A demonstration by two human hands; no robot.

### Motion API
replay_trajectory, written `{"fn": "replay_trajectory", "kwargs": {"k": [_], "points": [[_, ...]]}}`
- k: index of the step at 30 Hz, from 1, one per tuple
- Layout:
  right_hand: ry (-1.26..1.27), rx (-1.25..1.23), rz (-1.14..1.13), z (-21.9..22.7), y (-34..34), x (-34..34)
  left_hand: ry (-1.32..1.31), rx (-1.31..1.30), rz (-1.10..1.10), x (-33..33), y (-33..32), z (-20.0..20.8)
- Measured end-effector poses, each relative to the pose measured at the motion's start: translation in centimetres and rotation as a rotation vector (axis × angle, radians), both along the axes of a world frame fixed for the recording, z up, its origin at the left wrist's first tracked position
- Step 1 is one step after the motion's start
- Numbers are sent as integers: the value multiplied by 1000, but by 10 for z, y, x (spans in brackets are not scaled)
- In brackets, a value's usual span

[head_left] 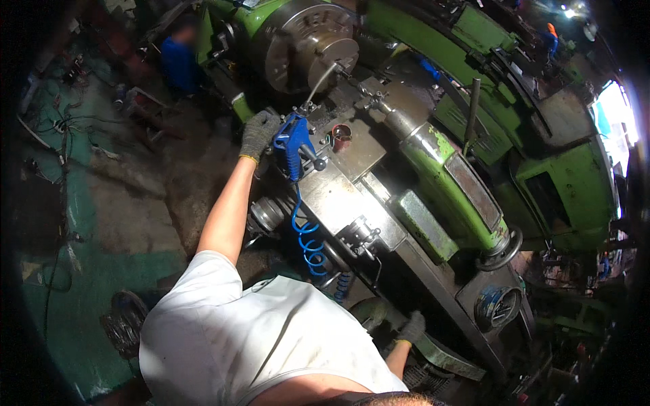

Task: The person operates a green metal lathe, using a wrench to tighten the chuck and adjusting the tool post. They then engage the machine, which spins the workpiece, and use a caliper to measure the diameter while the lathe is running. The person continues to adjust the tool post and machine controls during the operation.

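My left hand [261, 132], in a grey knit glove, is at the near-left side of the lathe's tool post. Its fingers curl over a part I cannot make out. Right beside it a blue air blow gun [292, 142] rests on the carriage, and its coiled blue hose [311, 250] hangs down the front. Farther off, the big chuck [288, 57] bears a round metal workpiece [336, 53], with a thin bent pipe [321, 84] before it. My right hand [412, 328], also gloved, is low by the lathe's front, near a green bar [447, 358]; its fingers are blurred.
A reddish cup [341, 133] stands on the carriage. The green tailstock [453, 179] with its handwheel [502, 250] stretches to the right. At the far left is a person in blue [179, 62]. Loose cables [64, 125] lie on the floor, and a dark wire coil [125, 321] is nearby.
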State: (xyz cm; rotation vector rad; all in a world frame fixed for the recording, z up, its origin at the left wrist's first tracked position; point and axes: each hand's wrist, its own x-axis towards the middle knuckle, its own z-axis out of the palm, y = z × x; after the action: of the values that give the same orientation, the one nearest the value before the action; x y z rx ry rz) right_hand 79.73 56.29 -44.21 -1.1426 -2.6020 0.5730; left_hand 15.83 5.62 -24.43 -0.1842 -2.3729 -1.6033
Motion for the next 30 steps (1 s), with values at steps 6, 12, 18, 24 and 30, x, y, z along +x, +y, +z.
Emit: {"fn": "replay_trajectory", "kwargs": {"k": [6, 12, 18, 24, 30], "points": [[-227, -588, -51, 36, -138, -23, -75, 124, -75, -6, 6, 4], [-438, -239, 8, 6, -166, 41, -19, 149, -121, -3, 7, 7], [-877, -151, 513, 8, -196, 79, -74, 154, -178, 6, 10, 11], [-853, -189, 477, 26, -198, 42, -80, 125, -127, 8, 12, 13], [-722, 137, 242, 19, -102, 30, -75, 81, -132, -4, 15, 5]]}}
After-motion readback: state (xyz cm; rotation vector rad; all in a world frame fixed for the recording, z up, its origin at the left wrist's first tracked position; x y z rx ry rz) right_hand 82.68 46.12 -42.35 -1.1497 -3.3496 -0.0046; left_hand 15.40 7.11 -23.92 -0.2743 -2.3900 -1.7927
